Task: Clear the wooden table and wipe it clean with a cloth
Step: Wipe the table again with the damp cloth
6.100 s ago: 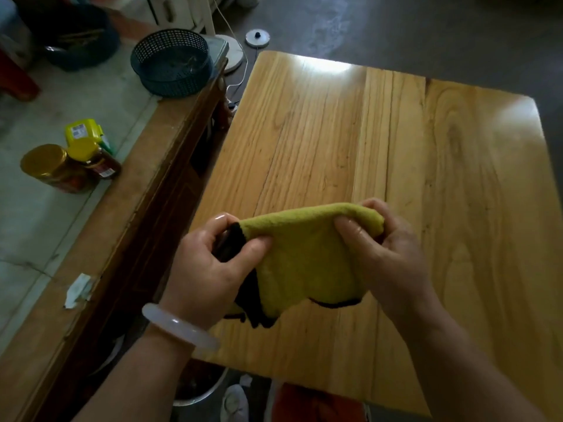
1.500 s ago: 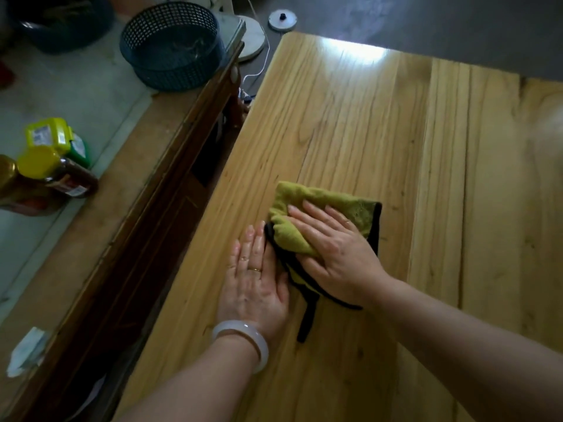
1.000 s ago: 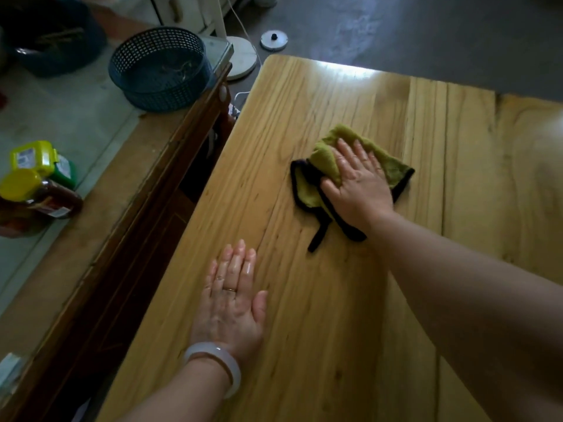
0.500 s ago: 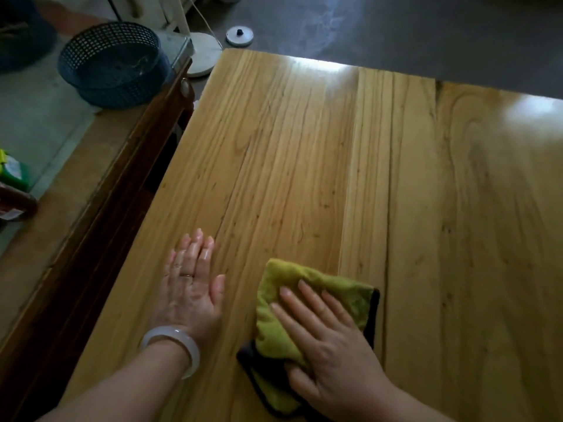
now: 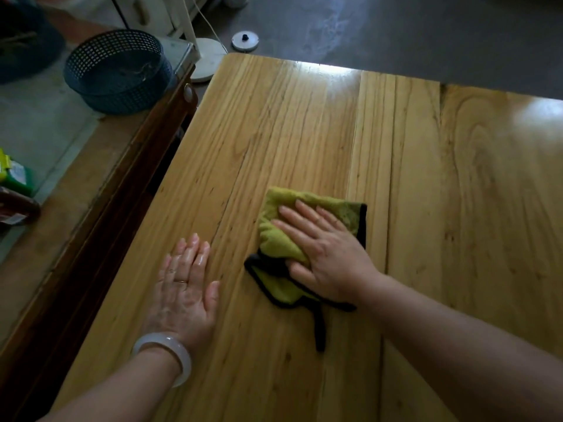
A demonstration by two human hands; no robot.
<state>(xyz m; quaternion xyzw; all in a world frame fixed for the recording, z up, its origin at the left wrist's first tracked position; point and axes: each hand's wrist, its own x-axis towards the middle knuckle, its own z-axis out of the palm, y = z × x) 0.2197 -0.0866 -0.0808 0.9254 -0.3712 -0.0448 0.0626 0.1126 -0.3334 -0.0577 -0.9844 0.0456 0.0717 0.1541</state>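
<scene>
Wooden table under right hand pressing cloth

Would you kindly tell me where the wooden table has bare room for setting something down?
The wooden table is bare right of the green cloth and beyond it to the far edge. The near left is crowded: the left hand lies flat there, the right hand presses the cloth. The blue basket sits on the side counter.

No legible text anywhere.
</scene>
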